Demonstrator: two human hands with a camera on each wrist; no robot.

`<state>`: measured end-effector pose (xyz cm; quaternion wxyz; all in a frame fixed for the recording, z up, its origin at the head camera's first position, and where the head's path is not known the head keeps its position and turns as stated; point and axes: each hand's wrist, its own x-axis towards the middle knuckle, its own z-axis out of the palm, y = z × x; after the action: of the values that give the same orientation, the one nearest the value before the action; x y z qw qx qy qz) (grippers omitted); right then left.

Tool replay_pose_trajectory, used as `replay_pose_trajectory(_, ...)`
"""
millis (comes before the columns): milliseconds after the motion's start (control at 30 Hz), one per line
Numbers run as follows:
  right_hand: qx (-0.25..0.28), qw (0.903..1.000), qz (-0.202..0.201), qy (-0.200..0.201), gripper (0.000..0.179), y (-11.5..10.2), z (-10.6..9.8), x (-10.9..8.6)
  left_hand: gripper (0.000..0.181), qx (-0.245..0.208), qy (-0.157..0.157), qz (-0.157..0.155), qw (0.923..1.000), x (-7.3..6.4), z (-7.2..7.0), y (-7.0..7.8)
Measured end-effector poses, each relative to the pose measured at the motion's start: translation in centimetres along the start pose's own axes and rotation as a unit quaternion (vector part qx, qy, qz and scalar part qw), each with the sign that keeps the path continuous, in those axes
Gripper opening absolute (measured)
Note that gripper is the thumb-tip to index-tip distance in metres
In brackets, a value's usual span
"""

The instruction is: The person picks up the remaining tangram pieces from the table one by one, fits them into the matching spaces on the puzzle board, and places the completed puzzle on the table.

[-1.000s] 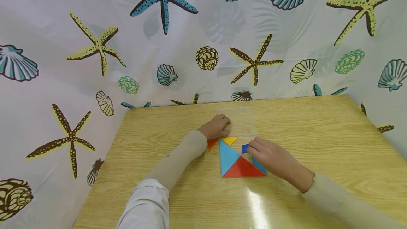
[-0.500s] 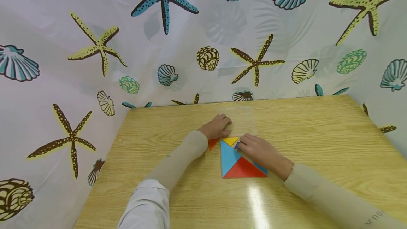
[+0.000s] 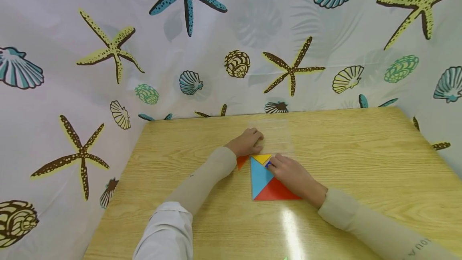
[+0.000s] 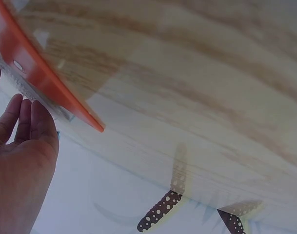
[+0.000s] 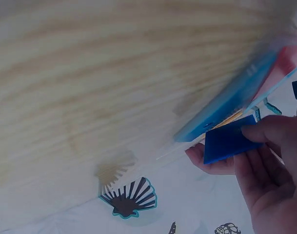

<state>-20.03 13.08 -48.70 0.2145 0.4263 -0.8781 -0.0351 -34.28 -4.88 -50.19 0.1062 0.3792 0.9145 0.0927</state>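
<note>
In the head view my right hand (image 3: 291, 173) is over the tangram pieces, pinching a dark blue four-sided tile (image 5: 231, 140) between thumb and fingers. Under and before it lie a light blue triangle (image 3: 260, 176) and a red triangle (image 3: 275, 191), edges together. A yellow triangle (image 3: 261, 158) sits just behind the light blue one. Another blue piece (image 5: 231, 102) shows in the right wrist view. My left hand (image 3: 245, 142) rests at the left edge of a clear plastic sheet or tray (image 3: 278, 135), fingers loosely bent. Beside that wrist is an orange triangle (image 3: 242, 162), partly hidden by the sleeve.
All of it lies on a wood-grain table (image 3: 353, 151). A white curtain (image 3: 216, 23) printed with starfish and shells stands behind and at both sides. A small green tip (image 3: 286, 258) shows at the bottom edge of the head view.
My right hand has moved left with the blue tile, bringing it up beside the yellow triangle and covering the blue piece at the right. The left hand stays where it was.
</note>
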Motion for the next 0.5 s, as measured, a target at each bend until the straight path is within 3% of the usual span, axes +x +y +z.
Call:
replay_pose_trajectory(167,0.015,0.9992,0.013,-0.035,0.015,-0.32,0.4,-0.08,0.041,0.005,-0.003,-0.001,1.0,-0.18,0.14,0.43)
replay_pose_trajectory(333,0.041,0.9981,0.032,-0.033,0.016,-0.15,0.72,-0.22,0.041,0.006,0.004,0.0,1.0,-0.28,0.4,0.58)
replay_pose_trajectory(500,0.115,0.9916,0.038,-0.047,0.016,0.19,0.94,-0.43,0.04,0.012,0.009,-0.004,0.9999,-0.29,0.7,0.52)
